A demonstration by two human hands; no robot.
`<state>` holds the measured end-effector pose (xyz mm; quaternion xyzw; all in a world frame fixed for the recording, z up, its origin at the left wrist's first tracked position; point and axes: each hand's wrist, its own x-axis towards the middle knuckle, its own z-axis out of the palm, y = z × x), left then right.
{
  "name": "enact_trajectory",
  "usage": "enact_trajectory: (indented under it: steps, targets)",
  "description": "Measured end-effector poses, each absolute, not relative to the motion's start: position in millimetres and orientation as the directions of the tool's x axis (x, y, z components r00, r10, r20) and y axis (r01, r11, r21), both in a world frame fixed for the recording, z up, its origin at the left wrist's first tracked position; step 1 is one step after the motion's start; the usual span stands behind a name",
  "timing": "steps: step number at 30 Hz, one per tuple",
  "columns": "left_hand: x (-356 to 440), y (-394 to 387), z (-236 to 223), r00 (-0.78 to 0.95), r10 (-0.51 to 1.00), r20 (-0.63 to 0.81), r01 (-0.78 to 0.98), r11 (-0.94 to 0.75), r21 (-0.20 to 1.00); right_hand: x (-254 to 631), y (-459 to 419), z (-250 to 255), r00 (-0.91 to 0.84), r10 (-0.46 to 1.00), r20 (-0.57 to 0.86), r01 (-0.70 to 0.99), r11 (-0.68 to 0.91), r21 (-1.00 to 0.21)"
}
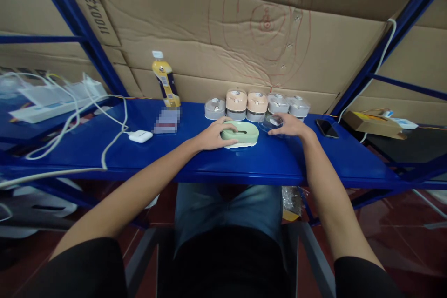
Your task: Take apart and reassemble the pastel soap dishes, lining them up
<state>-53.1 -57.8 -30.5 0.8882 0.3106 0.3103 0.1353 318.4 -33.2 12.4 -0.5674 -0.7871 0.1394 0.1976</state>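
My left hand [216,136] grips the left end of a light green oval box [244,134] on the blue table, thumb in front and fingers over the back. The box has a dark slot in its top and a whitish wavy edge beneath it. To its right, my right hand [290,125] curves round a clear plastic cover [268,125], its thumb and fingers at the right side of it. The cover rests on or just above the table; which, I cannot tell. Behind both hands stand grey containers [215,109] and two peach-topped containers [236,102] in a row.
A yellow drink bottle [165,79], a blurred pack [167,121] and a white earbud case [140,136] lie to the left, near white cables [115,135]. A phone [327,128] and a cardboard tray [372,125] are at the right. Cardboard [174,23] walls the back.
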Motion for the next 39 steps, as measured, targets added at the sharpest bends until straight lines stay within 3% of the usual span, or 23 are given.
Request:
enact_trajectory:
  steps: [4,8,12,27,39]
  targets:
    - [-47.3,-58.0,-35.4,0.590,0.666,0.456,0.473,-0.743,0.474,298.3,-41.6,14.2,-0.380,0.839,0.390,0.652,0.542,-0.530]
    - [-40.8,-56.9,-40.6,0.546,0.704,0.454,0.436,-0.701,0.564,259.1,-49.8,11.2,-0.576,0.734,0.361,0.541,0.673,-0.505]
    - [-35.7,-58.7,-43.0,0.553,0.703,0.447,0.377,-0.690,0.618,237.4,-50.1,4.8,-0.662,0.663,0.348,0.482,0.733,-0.481]
    - [-39.5,-53.9,-44.0,0.595,0.690,0.413,0.411,-0.702,0.581,240.0,-53.1,-8.6,-0.648,0.663,0.375,0.465,0.734,-0.496]
    - [-42.1,-55.5,-44.2,0.595,0.694,0.406,0.442,-0.704,0.556,239.9,-53.6,-13.0,-0.654,0.694,0.301,0.524,0.703,-0.480]
